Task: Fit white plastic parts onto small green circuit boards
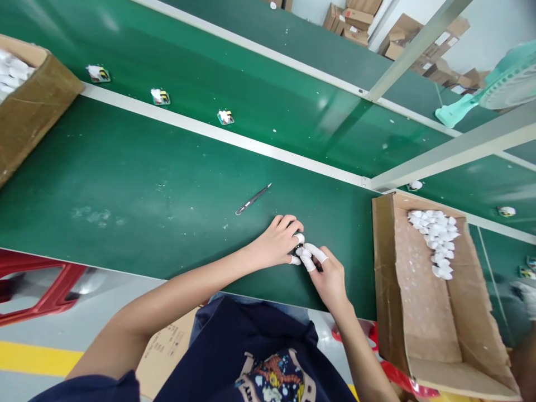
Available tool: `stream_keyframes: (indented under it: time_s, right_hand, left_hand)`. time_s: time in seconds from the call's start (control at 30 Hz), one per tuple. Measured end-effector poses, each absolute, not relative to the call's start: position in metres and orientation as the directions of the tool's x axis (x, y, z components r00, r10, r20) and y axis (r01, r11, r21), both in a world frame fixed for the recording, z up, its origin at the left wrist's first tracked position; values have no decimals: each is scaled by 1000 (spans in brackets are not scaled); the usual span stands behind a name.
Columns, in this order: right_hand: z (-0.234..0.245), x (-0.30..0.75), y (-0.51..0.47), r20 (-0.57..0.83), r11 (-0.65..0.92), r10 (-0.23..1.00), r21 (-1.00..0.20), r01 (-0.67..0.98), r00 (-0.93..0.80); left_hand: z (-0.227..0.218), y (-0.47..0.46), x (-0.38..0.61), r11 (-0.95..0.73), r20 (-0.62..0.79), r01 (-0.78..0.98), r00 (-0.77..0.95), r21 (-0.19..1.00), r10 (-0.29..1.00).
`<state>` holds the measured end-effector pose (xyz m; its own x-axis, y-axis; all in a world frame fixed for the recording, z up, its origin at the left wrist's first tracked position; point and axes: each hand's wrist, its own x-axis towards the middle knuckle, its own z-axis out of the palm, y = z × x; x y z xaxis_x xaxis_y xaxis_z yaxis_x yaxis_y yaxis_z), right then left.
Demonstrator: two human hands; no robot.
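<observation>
My left hand [280, 241] and my right hand [330, 274] meet over the green bench near its front edge. White finger covers sit on several fingertips. Between the fingertips of both hands is a small white and dark piece [300, 251], mostly hidden, so its kind cannot be made out. Both hands are closed on it. Beyond my left hand, black tweezers [253, 199] lie on the bench, touched by neither hand.
At the right stands an open cardboard box [431, 324] holding white pieces [438, 237]; another box [37, 106] of white pieces is at the left. Small circuit boards [159, 96] lie along the green belt beyond the metal rail [251, 144]. A mint fan [498, 84] is at upper right.
</observation>
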<state>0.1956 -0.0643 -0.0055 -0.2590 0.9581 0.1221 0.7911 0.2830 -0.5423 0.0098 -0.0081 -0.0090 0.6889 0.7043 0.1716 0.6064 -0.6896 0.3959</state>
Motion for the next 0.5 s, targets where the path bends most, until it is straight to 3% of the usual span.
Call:
stream_keyframes:
  time_s: [0.13,0.27,0.43,0.5]
  right_hand:
    - [3,200,-59,7,201,966,-649,734,-259]
    - [6,204,-48,-165,-16,972,-758,653,-167]
    - [9,207,-35,-464,-201,852,-717,667,-242]
    - [10,205,-32,-521,-211,816,-673,709,-251]
  left_hand:
    - [-4,-7,8,-709,153,590,717,387,680]
    - [-3,-8,9,-698,156,587,708,411,688]
    - [-3,-8,9,-707,183,576,707,411,683]
    - [-2,-8,8,-727,201,569,718,384,667]
